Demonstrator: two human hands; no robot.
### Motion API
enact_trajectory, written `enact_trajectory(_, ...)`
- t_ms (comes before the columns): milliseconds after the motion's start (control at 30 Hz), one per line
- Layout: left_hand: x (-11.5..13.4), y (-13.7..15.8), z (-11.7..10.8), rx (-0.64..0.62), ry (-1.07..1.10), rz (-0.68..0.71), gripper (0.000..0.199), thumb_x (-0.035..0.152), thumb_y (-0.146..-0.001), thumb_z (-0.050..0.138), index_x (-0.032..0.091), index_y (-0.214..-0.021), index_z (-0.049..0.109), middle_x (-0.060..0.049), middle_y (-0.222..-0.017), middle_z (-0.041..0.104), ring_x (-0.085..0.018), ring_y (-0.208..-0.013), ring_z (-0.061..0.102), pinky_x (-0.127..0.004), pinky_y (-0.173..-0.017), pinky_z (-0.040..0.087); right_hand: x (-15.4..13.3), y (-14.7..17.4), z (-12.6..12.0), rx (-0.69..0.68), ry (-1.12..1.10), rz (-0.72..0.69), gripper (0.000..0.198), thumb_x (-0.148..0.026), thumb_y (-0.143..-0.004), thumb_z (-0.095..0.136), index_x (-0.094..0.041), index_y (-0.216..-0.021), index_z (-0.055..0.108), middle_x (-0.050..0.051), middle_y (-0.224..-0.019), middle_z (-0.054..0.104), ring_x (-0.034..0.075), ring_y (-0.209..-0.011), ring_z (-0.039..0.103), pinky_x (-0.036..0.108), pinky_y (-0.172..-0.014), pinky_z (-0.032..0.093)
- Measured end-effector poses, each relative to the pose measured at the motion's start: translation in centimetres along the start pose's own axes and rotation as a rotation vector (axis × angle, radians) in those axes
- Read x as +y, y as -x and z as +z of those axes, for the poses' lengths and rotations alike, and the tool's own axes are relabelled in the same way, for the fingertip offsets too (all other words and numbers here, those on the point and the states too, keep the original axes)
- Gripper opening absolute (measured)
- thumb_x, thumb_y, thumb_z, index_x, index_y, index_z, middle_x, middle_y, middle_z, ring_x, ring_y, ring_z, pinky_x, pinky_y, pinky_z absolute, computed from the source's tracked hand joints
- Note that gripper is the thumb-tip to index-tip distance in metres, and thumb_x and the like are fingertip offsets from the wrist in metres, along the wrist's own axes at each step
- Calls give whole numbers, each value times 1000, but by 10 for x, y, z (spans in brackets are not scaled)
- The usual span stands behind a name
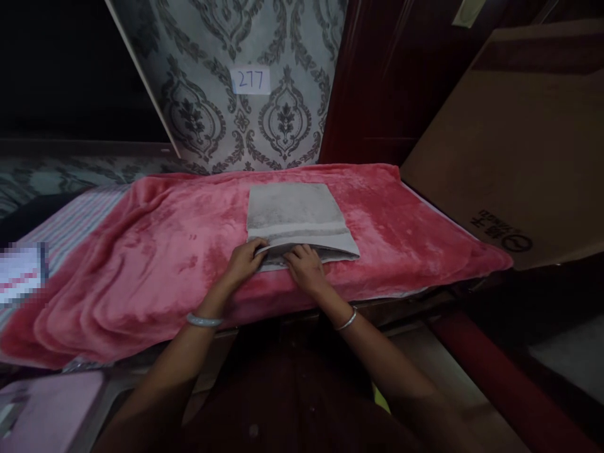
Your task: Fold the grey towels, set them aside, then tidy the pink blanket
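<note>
Grey folded piece (295, 206), near edge of pink blanket (189, 245): left hand (244, 259) clamped on its lip, seemingly steadying it; right hand (307, 270) beside, grip unclear.

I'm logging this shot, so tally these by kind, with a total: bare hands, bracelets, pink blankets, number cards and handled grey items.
Hands: 2 (left hand, right hand)
Bracelets: 2 (left bracelet, right bracelet)
Pink blanket: 1
Number card: 1
Grey item: 1
Total: 7
</note>
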State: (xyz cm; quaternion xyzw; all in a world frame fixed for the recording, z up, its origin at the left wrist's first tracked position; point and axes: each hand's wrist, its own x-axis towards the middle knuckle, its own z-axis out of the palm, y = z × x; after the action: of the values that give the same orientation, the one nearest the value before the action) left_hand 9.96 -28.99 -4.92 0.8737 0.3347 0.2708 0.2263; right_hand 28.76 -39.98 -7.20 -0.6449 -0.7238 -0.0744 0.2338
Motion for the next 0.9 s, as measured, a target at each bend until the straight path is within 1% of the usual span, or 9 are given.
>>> enact_trajectory(167, 0, 0, -2, -17, 62, 5, 22, 33, -93, 48, 22, -104, 63, -6, -104, 74, -22, -96, 67, -35, -91, 53, -2, -5, 2, 9, 17, 9, 24, -14, -100, 52, -21, -105, 75, 11, -105, 70, 26, -104, 55, 37, -82, 43)
enact_trajectory(300, -1, 4, 2, 90, 89, 105, 17, 24, -93, 42, 22, -101, 57, -11, -122, 68, -20, -115, 63, -36, -103, 50, 0, -10, 4, 37, -30, 84, 27, -13, -100, 50, -21, -107, 75, 11, -102, 69, 26, -102, 55, 37, -81, 42)
enact_trajectory(367, -3, 7, 4, 119, 64, 159, 19, 16, -89, 39, 22, -94, 57, -12, -127, 65, -20, -120, 60, -37, -106, 49, 0, -12, 5, 35, -44, 112, 28, -14, -101, 49, -21, -106, 75, 11, -101, 68, 27, -102, 55, 37, -81, 43)
enact_trajectory(433, -5, 10, 7, 94, 17, 176, 22, 10, -85, 39, 22, -86, 58, -12, -128, 64, -21, -121, 60, -37, -104, 50, 0, -13, 4, 27, -49, 111, 28, -14, -101, 48, -21, -106, 75, 11, -101, 67, 27, -103, 55, 37, -80, 43)
enact_trajectory(533, -7, 14, 12, 84, -56, 177, 28, 7, -83, 39, 21, -87, 64, -12, -131, 64, -22, -123, 60, -39, -104, 52, 2, -10, 4, 19, -61, 75, 28, -13, -100, 48, -21, -106, 75, 11, -102, 67, 27, -103, 55, 37, -81, 43)
enact_trajectory(633, -9, 18, 17, 115, -120, 203, 33, 7, -85, 41, 20, -98, 68, -13, -136, 61, -23, -125, 60, -42, -106, 52, 5, -7, 6, 33, -86, 55, 28, -13, -100, 50, -21, -107, 75, 10, -101, 67, 26, -103, 55, 36, -82, 43)
enact_trajectory(700, -9, 21, 19, 123, -158, 225, 30, 10, -87, 43, 19, -102, 68, -15, -139, 60, -25, -127, 60, -44, -107, 52, 6, -7, 7, 47, -105, 58, 28, -12, -99, 51, -21, -107, 76, 9, -99, 67, 25, -102, 56, 36, -82, 43)
enact_trajectory(833, -9, 24, 21, 137, -203, 232, 15, 21, -91, 53, 19, -97, 66, -18, -139, 59, -28, -130, 58, -46, -110, 51, 5, -6, 9, 55, -94, 65, 28, -12, -100, 50, -21, -106, 76, 10, -98, 68, 25, -101, 57, 36, -81, 43)
enact_trajectory(900, -10, 24, 21, 131, -222, 229, 14, 25, -92, 55, 19, -95, 67, -18, -138, 60, -30, -129, 59, -47, -110, 51, 3, -5, 9, 41, -64, 56, 28, -14, -101, 50, -21, -106, 77, 10, -99, 69, 25, -101, 57, 36, -81, 43)
